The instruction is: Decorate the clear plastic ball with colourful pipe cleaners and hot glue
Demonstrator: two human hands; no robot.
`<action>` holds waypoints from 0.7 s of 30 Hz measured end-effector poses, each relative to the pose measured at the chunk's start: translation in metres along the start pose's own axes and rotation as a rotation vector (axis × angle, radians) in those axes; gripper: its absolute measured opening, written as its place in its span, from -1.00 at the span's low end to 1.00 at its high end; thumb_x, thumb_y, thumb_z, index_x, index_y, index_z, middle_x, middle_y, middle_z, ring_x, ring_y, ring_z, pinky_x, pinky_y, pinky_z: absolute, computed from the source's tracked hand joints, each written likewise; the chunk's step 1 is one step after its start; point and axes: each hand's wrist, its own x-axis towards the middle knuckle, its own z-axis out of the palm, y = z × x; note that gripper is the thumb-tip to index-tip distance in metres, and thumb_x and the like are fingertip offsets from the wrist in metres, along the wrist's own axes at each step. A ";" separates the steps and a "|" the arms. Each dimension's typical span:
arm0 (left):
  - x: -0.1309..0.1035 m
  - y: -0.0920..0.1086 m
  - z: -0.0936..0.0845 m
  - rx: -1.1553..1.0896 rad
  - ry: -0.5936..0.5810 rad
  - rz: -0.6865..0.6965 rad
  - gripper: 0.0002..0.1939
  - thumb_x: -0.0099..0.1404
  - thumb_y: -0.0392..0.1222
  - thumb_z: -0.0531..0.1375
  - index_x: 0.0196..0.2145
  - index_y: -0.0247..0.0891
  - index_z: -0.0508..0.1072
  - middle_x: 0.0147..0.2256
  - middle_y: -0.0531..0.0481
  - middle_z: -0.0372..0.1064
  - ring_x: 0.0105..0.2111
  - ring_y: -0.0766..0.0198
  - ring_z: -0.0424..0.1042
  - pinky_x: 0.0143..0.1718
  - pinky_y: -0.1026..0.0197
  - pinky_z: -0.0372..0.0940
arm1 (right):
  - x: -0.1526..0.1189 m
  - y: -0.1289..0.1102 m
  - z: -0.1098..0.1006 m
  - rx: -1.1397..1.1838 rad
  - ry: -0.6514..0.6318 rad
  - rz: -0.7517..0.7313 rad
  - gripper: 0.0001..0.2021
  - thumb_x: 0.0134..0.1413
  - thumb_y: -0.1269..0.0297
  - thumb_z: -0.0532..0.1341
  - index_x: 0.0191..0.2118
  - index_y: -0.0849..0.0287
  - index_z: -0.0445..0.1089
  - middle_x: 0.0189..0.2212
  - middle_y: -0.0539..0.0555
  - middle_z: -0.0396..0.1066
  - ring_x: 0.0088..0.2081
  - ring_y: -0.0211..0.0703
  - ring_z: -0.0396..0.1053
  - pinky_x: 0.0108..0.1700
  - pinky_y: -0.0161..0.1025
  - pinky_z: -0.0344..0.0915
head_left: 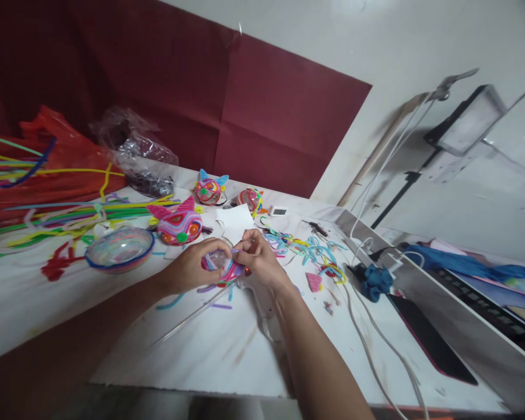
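My left hand [196, 265] is closed around a clear plastic ball [219, 261] partly wrapped in pink, purple and blue pipe cleaners. The thumb and fingers of my right hand [258, 256] pinch a purple pipe cleaner [236, 251] against the ball's near side. Beneath my right wrist lies a white tool [262, 300] that looks like a glue gun, mostly covered by the forearm. A long clear rod [192, 315] slants across the table from under the ball. Pipe-cleaner scraps [221, 306] lie just below my hands.
Finished-looking animal heads stand behind, one pink-eared [181, 224], one blue-eared [210, 188]. A clear half-shell [120, 249] sits left, near bundled pipe cleaners [83, 216] and a red bag [61, 146]. Coiled scraps [319, 251], cables [363, 326] and a black phone-like slab [429, 338] lie right.
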 end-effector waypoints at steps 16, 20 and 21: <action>0.003 0.003 -0.003 -0.073 0.011 -0.075 -0.75 0.01 -0.28 0.22 -0.28 -0.18 0.51 -0.24 0.01 0.51 -0.22 0.12 0.43 -0.03 0.13 0.32 | -0.005 -0.003 -0.006 -0.023 -0.037 0.044 -0.58 -0.23 0.42 0.30 -0.22 0.05 0.15 -0.55 -0.23 0.42 -0.66 -0.38 0.23 -0.64 -0.45 0.09; 0.003 0.003 -0.002 -0.101 0.031 -0.098 -0.71 0.00 -0.27 0.22 -0.24 -0.19 0.46 -0.22 0.00 0.50 -0.18 0.11 0.43 -0.01 0.13 0.31 | -0.005 -0.004 -0.005 -0.032 -0.023 0.047 -0.60 -0.21 0.40 0.29 -0.21 0.05 0.15 -0.53 -0.22 0.44 -0.67 -0.38 0.22 -0.65 -0.46 0.07; 0.003 0.003 -0.002 -0.102 0.038 -0.100 -0.69 0.01 -0.27 0.22 -0.21 -0.20 0.44 -0.21 0.00 0.48 -0.17 0.12 0.43 -0.04 0.15 0.31 | -0.005 -0.005 -0.005 -0.031 -0.018 0.045 -0.61 -0.21 0.39 0.29 -0.22 0.05 0.15 -0.54 -0.22 0.43 -0.67 -0.38 0.22 -0.64 -0.46 0.08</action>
